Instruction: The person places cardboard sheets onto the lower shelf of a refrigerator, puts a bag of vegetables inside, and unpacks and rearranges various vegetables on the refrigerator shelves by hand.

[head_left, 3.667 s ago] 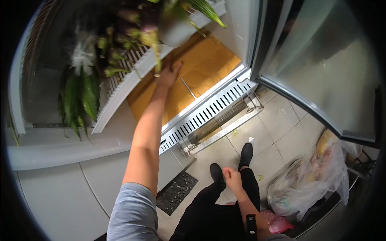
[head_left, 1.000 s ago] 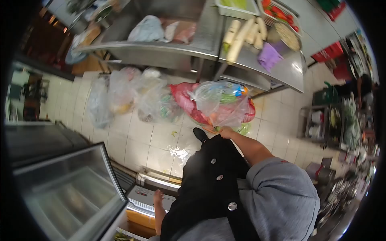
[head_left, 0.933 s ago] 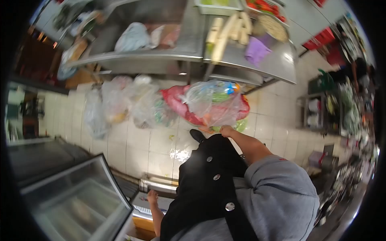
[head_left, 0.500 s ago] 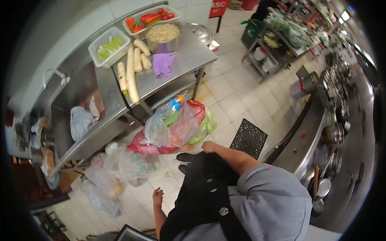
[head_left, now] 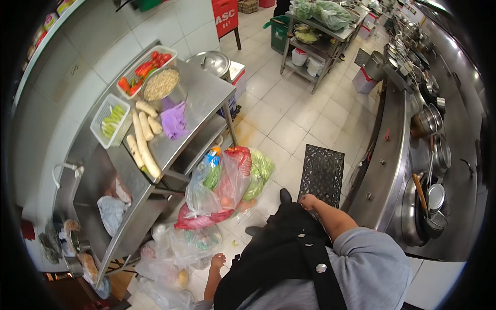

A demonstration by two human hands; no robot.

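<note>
My left hand (head_left: 218,260) is low in the view, its fingers loosely apart with nothing seen in them. It hangs beside clear plastic bags (head_left: 175,253) on the floor. My right hand (head_left: 308,201) is in front of my black apron, over the near edge of a black patterned mat (head_left: 321,175); its fingers are curled closed and nothing shows in them. Left of the mat, a red mesh bag (head_left: 199,219), a clear bag of vegetables (head_left: 204,188) and a bag of leafy greens (head_left: 260,173) lie together.
On the left, a steel table (head_left: 204,98) holds peeled white roots (head_left: 146,152), vegetable baskets, a pot and a purple cloth (head_left: 174,121), next to a sink (head_left: 90,191). A steel counter (head_left: 380,181) with pans runs along the right. A shelf cart (head_left: 315,46) stands farther up the tiled aisle.
My view has turned from the open fridge towards the aisle. My left hand has come away from the fridge, which is out of sight. The mat and right counter now show more fully.
</note>
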